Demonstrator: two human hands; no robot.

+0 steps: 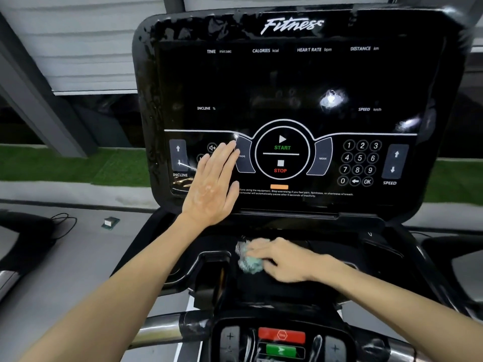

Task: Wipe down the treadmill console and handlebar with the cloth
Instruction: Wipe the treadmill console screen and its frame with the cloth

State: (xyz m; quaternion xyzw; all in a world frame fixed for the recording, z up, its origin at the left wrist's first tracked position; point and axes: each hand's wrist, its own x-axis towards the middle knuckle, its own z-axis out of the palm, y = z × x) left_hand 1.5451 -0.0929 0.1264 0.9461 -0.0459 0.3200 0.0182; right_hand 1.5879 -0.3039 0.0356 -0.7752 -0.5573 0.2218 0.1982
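The black treadmill console (287,82) fills the upper middle of the view, its glossy screen dark with white labels and a START/STOP dial. My left hand (213,186) lies flat with straight fingers on the console's lower left, beside the INCLINE buttons. Below the screen, my right hand (282,259) presses a crumpled pale green cloth (249,259) onto the black tray (287,283), with the cloth showing at my fingertips. The cloth and this hand are blurred. The metal handlebar (162,329) crosses the bottom of the view.
A red stop button (281,335) and a green button (281,350) sit on the handlebar's middle panel. A cup holder recess (213,262) lies left of the cloth. A small box (110,222) and a black cable (64,223) lie on the grey floor at left.
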